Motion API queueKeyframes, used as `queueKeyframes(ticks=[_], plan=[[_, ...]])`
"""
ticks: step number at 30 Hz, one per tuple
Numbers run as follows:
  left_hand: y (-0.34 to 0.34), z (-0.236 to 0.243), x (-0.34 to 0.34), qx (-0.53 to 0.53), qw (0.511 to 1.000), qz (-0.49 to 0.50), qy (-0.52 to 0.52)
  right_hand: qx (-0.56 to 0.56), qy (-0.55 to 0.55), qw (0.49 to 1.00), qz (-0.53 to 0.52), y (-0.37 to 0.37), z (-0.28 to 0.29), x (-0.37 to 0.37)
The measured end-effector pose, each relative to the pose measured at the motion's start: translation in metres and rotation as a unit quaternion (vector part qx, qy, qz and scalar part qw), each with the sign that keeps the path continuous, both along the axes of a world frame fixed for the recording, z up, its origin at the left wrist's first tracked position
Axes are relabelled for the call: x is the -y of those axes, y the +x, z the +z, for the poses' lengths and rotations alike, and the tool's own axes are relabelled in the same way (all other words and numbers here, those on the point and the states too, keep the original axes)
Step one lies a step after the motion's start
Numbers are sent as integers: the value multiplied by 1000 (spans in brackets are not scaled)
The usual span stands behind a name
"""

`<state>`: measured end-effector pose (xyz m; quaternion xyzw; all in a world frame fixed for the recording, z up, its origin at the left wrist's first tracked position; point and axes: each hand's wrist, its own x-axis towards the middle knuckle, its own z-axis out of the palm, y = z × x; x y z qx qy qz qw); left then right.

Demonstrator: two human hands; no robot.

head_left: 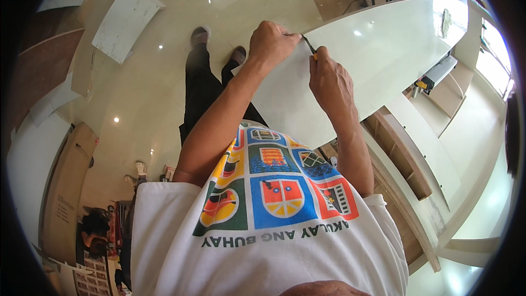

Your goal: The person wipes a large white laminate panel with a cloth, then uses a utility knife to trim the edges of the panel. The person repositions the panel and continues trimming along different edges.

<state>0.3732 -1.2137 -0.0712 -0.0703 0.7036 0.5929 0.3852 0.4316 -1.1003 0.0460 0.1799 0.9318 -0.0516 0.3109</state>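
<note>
Slim dark tool (309, 45) points far-left from the gripping right hand (332, 81) to the left hand (273, 47), pinched closed, contents indeterminable.

It looks like a furniture workshop: a big white panel (383, 49) lies beneath the right hand (332, 79)'s grip, a wooden frame (395, 152) sits nearer and right of it, a loose board (125, 24) and cardboard box (67, 197) well left.
</note>
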Motion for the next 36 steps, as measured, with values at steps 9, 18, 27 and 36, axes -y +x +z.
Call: queueKeyframes(ticks=[9,18,27,36], plan=[[-2,-9,0,27,999,-21,-16,-12,4,999,42,5,-16,-5],[-1,-14,-3,46,998,-42,-28,14,1,999,34,6,-27,-8],[6,-21,-6,48,997,37,44,5,-11,999,45,5,-23,-14],[6,-8,10,142,987,2,79,-259,-59,944,-197,70,-3,-46]])
